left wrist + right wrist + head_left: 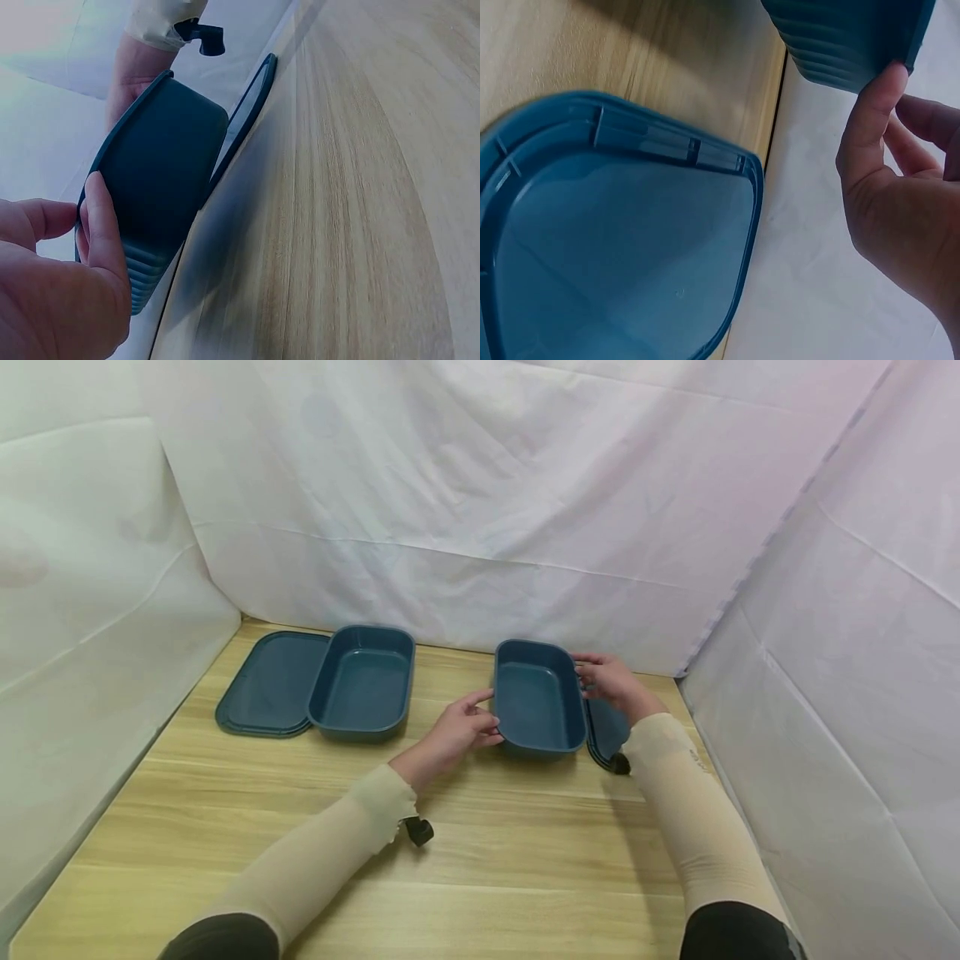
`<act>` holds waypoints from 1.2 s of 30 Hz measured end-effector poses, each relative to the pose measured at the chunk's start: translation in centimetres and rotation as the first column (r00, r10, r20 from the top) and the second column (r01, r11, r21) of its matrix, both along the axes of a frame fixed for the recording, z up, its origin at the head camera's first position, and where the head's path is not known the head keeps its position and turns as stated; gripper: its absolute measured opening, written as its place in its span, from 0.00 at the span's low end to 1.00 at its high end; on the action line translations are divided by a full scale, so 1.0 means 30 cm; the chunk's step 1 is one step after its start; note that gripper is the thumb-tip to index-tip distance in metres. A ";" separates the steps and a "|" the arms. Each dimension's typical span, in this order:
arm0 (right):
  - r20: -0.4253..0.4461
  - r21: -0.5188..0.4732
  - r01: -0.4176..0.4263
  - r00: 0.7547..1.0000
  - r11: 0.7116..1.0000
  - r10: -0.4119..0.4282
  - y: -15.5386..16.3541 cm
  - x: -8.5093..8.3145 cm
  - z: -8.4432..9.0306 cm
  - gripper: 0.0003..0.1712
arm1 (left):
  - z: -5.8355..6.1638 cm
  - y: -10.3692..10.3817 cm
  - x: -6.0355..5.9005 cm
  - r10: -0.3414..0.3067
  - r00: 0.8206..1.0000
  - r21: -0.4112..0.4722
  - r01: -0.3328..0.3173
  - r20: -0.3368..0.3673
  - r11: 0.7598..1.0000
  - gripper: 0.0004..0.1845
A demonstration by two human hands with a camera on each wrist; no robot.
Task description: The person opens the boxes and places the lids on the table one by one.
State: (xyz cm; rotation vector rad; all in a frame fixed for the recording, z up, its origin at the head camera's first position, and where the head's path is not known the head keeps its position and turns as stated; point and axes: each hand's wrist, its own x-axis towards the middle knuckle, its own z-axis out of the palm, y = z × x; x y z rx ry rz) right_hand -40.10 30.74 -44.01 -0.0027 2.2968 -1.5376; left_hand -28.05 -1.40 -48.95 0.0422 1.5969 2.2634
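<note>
Near the table's (525, 860) far right corner, the dark blue container (538, 706) sits between both hands with its long axis running away from the person, the left hand (457, 731) pinching its near-left rim, the right hand (611, 681) gripping its far-right rim above a flat lid (622, 255).

Most of the lid (606, 731) under the right-hand tub (538, 706), its far edge behind the right forearm.
</note>
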 end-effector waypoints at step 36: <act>-0.042 0.080 -0.050 0.998 0.996 0.053 0.074 -0.041 -0.032 0.27 | -0.024 0.079 -0.039 -0.030 1.000 0.003 0.030 0.002 1.000 0.39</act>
